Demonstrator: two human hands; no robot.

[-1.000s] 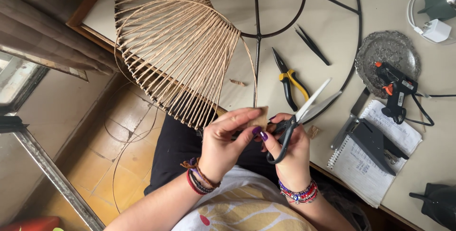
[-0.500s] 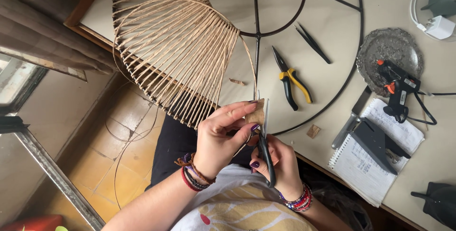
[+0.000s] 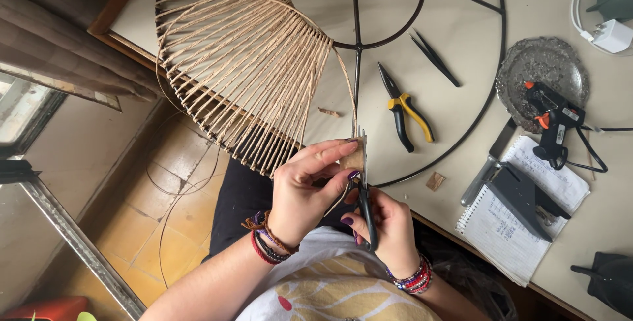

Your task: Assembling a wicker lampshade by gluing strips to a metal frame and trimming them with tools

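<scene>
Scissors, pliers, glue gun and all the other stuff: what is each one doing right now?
Scissors: held upright in the right hand, blades at a small tan piece.
Tan piece: pinched in the left hand.
Pliers: lying on the table, shut.
Tweezers: lying untouched.
Glue gun: resting beside the silver plate.
Notebook: open.
Wire frame: partly wrapped with cord.

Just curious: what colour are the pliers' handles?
Yellow and black pliers, clearest in the head view.
</scene>
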